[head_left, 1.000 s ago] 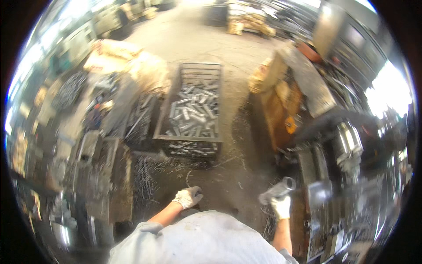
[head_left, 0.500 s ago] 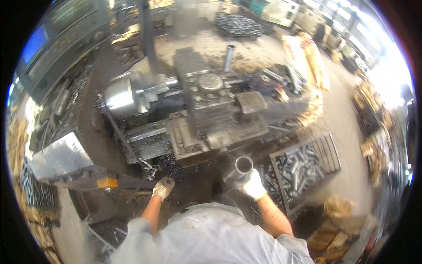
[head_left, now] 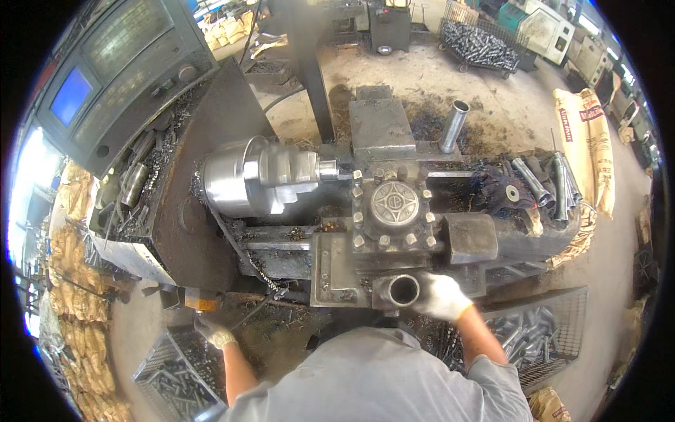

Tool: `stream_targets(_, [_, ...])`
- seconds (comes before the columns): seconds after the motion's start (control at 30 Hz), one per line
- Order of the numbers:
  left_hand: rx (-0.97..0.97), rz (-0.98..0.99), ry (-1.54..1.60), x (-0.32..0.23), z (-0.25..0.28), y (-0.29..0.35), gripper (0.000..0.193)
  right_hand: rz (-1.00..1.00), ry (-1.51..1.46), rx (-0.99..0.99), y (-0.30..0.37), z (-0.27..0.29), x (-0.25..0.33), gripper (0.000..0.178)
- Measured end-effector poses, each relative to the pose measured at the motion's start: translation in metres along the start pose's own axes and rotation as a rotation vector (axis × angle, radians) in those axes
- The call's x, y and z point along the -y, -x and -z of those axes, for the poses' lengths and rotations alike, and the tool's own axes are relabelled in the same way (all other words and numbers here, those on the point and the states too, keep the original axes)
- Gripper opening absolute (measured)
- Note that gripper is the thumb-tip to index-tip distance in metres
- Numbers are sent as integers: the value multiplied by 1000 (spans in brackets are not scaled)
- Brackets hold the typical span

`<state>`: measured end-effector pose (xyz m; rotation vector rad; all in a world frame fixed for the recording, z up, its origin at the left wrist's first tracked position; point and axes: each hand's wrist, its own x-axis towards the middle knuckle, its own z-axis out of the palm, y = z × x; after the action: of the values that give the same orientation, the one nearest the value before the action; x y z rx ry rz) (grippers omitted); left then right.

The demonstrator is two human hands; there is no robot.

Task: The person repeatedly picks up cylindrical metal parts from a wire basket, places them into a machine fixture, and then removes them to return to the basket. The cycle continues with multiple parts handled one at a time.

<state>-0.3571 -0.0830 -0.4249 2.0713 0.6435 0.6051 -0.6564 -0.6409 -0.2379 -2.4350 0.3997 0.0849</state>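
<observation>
My right hand (head_left: 443, 298), in a white glove, is closed on the side of a short metal tube (head_left: 386, 292) whose round open end faces up. The tube is at the front of the lathe carriage (head_left: 330, 271); whether it touches the carriage cannot be made out. Low on the left, my gloved left hand (head_left: 216, 335) is just below an orange block (head_left: 200, 301) on the machine's front. Its fingers are dark and partly hidden, so any hold is unclear. A thin rod (head_left: 254, 309) slants near it. Behind, the lathe chuck (head_left: 228, 176) has blurred jaws around a metal piece (head_left: 328, 169).
A square tool post (head_left: 394, 204) with bolts tops the carriage. Another tube (head_left: 454, 126) stands behind it. Several tubes (head_left: 532, 183) and a dark cloth (head_left: 496, 190) lie at the right. Wire baskets (head_left: 573, 330) of metal parts flank me. A dark guard plate (head_left: 200, 204) rises at left.
The view has shifted, with the machine now further right and lower. My left hand has moved left, toward the orange block. My right hand stays at the tube, now nearer the carriage.
</observation>
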Motion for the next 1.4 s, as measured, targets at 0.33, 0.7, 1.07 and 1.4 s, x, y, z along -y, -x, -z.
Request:
stream_targets(0.33, [581, 284, 708, 48, -15, -39, 36, 494, -19, -462, -90, 160, 20, 18])
stream_targets(0.7, [358, -1350, -115, -362, -119, 79, 97, -110, -64, 410, -378, 97, 77, 31])
stream_targets(1.07, [796, -1326, -669, -491, -201, 36, 103, -354, -384, -357, -368, 237, -87, 34])
stream_targets(1.4, [548, -1451, -174, -457, -172, 43, 80, -10, 405, 261, -360, 205, -5, 35])
